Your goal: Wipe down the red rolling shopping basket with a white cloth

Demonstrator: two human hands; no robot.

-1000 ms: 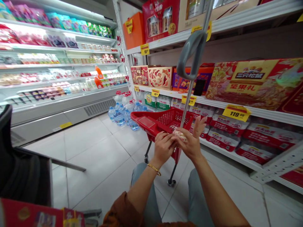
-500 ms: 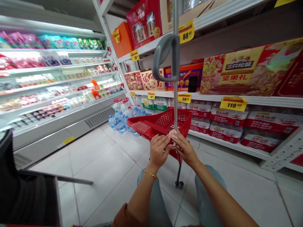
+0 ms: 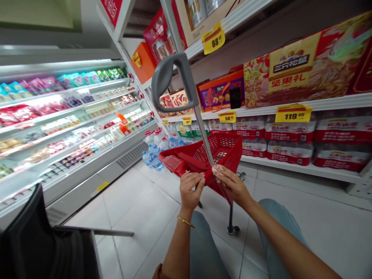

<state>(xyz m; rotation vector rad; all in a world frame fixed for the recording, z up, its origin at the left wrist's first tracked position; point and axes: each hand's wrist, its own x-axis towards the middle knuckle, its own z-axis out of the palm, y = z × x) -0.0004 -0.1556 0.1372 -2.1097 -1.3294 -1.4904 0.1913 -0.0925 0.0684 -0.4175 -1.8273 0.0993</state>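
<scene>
A red plastic shopping basket cart (image 3: 186, 159) with a perforated body stands in front of my knees on small casters. Its metal pole (image 3: 204, 133) rises from the near end and carries a grey loop handle (image 3: 174, 81), leaning left in view. My left hand (image 3: 192, 190) is closed, fingers curled over the near red rim left of the pole; a small whitish bit shows by its fingertips. Just right of the pole's foot, my right hand (image 3: 232, 185) presses a crumpled white wipe (image 3: 216, 169) against the rim. Its fingertips are partly hidden by the wipe.
A black chair (image 3: 43, 232) is close at the left. Lit refrigerated shelves (image 3: 72, 112) line the left side. Bottled water (image 3: 154, 157) stands on the floor behind the cart. At the right, shelves hold gift boxes (image 3: 302, 66) and water packs (image 3: 287, 151).
My left hand has parted from my right and moved onto the rim left of the pole. The pole and handle now lean left in the view, which has tilted.
</scene>
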